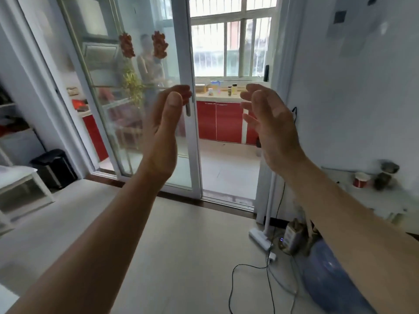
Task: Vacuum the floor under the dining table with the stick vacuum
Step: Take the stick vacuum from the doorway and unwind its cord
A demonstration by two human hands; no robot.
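Two bare hands are raised mid-air. Black lidded plastic bin (54, 167) sits far left by the wall. Left hand (163, 132) is loosely curled and empty. Right hand (269, 128) is relaxed and empty. White slim stick vacuum (260, 239) stands against the wall at lower right, its head on the floor, well apart from both hands.

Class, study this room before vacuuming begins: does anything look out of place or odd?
A thin dark cable lies in a loose loop across the floor, beside the standing stick vacuum. Left trailing in the open, it might snag the vacuum's head.
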